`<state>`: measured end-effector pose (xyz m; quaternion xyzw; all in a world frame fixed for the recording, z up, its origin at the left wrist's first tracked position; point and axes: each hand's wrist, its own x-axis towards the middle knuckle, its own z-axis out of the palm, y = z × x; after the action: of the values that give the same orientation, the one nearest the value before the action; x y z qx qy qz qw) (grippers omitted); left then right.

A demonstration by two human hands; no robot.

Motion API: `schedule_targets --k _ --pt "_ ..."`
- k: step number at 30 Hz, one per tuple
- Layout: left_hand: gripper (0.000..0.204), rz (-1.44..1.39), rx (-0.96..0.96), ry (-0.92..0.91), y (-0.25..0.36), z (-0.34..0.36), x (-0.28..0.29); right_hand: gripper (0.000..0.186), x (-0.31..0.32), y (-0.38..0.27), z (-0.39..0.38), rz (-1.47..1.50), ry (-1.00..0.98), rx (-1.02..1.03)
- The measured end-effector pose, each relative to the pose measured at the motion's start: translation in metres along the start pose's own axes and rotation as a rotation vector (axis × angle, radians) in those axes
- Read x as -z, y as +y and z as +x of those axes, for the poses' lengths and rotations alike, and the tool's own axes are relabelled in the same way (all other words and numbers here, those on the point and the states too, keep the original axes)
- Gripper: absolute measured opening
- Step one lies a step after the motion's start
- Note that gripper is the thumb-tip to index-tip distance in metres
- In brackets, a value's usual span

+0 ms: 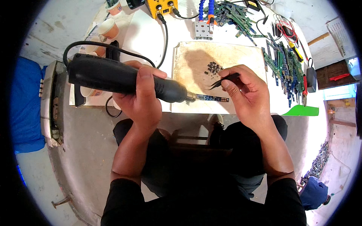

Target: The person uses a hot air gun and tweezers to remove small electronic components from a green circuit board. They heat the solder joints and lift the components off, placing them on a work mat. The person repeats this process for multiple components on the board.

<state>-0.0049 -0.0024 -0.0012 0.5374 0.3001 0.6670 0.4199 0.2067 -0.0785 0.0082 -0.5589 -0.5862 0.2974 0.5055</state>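
Observation:
My left hand [141,90] is wrapped round a black hot air gun [109,75], whose metal nozzle points right at the left end of a narrow circuit board strip [213,98]. The strip lies near the front edge of a tan work board [188,56]. In my right hand [250,94] a pair of black curved tweezers [222,81] is pinched between thumb and fingers. Their tips hang a little above the strip. Just beyond them sits a small heap of black chips [213,68] on the work board.
Circuit board strips lie piled at the back [233,19] and the right [283,67], near red-handled pliers [304,90]. A yellow control unit [160,6] stands at the back, its black cable [166,41] running forward. Paper cups [108,29] line the left side.

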Motion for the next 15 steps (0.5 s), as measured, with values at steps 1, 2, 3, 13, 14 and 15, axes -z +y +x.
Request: schedule_targets --k 1,2,3,13,14,15 --pt "0.012 -0.003 -0.002 0.018 0.0009 0.0001 -0.0009 0.014 0.0 -0.0005 -0.0005 -0.002 0.007 -0.002" --pt "0.012 -0.006 -0.004 0.035 0.0021 0.0 -0.0016 0.013 -0.0011 -0.0004 -0.0013 -0.005 0.014 -0.005" --pt "0.012 -0.009 -0.007 0.052 0.0031 -0.0001 -0.0023 0.013 -0.002 -0.0002 -0.002 -0.007 0.021 -0.007" --pt "0.012 0.037 -0.021 0.028 -0.0026 -0.0008 -0.0032 0.013 0.0043 0.0004 -0.0013 0.066 0.01 0.057" --pt "0.012 0.027 -0.016 0.032 -0.0067 -0.0017 0.0005 0.013 0.004 0.0055 0.0 0.022 0.01 0.124" --pt "0.01 -0.018 -0.022 0.031 -0.0057 -0.0012 0.0013 0.013 0.0037 0.0048 -0.0002 0.024 0.001 0.104"
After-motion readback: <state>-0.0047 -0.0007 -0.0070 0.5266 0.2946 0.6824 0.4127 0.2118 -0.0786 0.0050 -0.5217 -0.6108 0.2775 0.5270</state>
